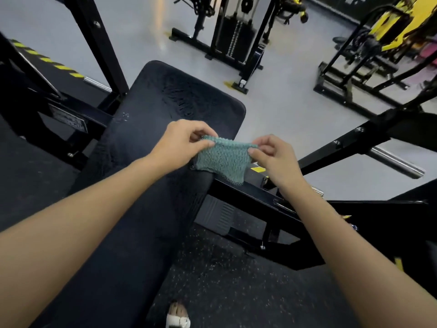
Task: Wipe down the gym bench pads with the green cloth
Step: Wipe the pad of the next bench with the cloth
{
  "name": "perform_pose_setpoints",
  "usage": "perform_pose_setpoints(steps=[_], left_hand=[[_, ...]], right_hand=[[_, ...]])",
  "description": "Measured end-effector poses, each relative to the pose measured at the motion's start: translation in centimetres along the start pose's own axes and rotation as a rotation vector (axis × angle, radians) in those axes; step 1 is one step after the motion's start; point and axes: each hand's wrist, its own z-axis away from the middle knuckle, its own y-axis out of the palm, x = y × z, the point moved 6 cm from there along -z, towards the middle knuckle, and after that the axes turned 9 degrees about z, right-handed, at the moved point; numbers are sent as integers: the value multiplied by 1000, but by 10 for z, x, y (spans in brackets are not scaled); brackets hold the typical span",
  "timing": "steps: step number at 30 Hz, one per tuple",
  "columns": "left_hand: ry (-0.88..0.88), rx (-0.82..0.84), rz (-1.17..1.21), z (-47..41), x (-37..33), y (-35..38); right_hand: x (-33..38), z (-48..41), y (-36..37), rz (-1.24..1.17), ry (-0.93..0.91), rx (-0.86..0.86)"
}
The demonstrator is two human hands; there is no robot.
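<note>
Writing first, since there's not much. A small plate [71, 120] on the black frame [99, 114] at middle left has lettering on it, but it's blurred and I can't read a word. The far bench pad [189, 91], just above centre, has something pressed into its black cover that looks like a logo or lettering, also unreadable. A yellow sticker [257, 169] peeks out below the right hand, too small to tell what's on it.

Now the fingers. The green cloth [222, 159] sits dead centre of the frame, stretched between both hands and held over the right edge of the bench, about where the far pad meets the near bench pad [132, 221]. The left hand [179, 144] pinches the cloth's upper left corner between thumb and forefinger, other fingers curled in behind. The right hand [272, 155] pinches the upper right corner the same way, thumb tip on the front of the cloth, remaining fingers loosely bent. The cloth's lower corner hangs down in front of the black frame. Can't tell if it touches the pad.

Around it:
- a chrome bar [98, 84] at left and a second chrome bar [397, 162] at right
- yellow-and-black hazard stripes [47, 60] upper left
- a weight stack machine [236, 36] top centre
- a yellow machine [390, 22] upper right
- grey floor [283, 102]
- a foot in a white sandal [178, 316] on the speckled rubber mat [224, 280] at the bottom edge
</note>
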Motion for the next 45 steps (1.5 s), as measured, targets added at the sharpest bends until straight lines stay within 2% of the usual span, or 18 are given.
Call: perform_pose_setpoints(steps=[11,13,15,17,19,22,26,28,33,39,45], left_hand=[[33,-85,44,-41,12,-9],[51,-93,41,-57,10,-9],[77,-116,29,-73,10,-7],[105,-144,-70,-83,19,-2],[97,-112,-241,-81,38,9],[144,-43,-447,-67,65,26],[246,-34,-648,-65,79,29],[274,-38,-716,-65,82,28],[303,-64,-773,-63,84,30],[325,-101,-795,-63,83,28],[336,-124,-799,-63,83,28]], right_hand=[[9,-52,2,-47,-106,77],[11,-67,-1,-14,-99,44],[9,-87,-7,16,-76,-58],[2,-106,-10,97,-44,-176],[-5,-112,-4,241,-41,-212],[-11,-102,13,319,-160,-231],[-16,-82,37,343,-255,-373],[-14,-73,56,368,-286,-391],[-15,-74,105,546,-305,-353],[-16,-86,106,489,-316,-453],[-12,-97,100,491,-303,-470]])
